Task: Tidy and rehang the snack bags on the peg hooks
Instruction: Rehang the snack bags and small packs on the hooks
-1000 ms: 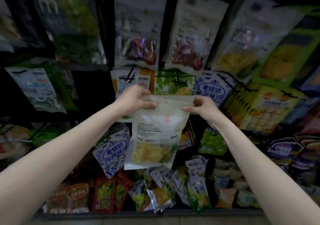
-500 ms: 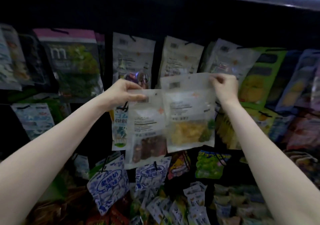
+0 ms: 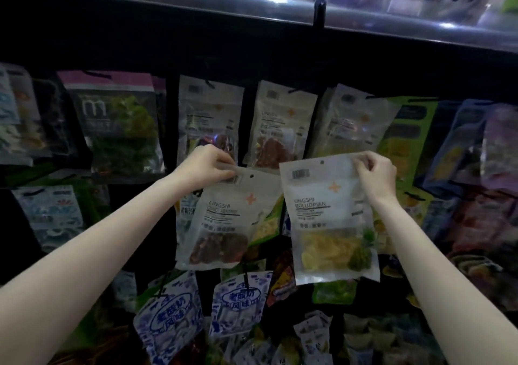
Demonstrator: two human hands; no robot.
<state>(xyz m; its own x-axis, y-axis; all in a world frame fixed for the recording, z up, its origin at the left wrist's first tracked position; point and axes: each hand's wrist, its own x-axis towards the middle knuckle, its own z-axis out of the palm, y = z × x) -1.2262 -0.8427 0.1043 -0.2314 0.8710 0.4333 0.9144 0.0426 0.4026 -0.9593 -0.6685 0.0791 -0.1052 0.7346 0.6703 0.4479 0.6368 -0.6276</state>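
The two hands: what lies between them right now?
In the head view, between the left hand and right hand lie only the top edges of the red-fruit bag and yellow-chip bag they hold.

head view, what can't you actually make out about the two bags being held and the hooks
- Peg hooks: head view, too dark to trace.
- Small print on the dark-fruit bag and the yellow-fruit bag: blurred.
- Each bag's top corner: covered by the left hand and right hand.
- Bags hanging behind: partly blocked by both held bags.
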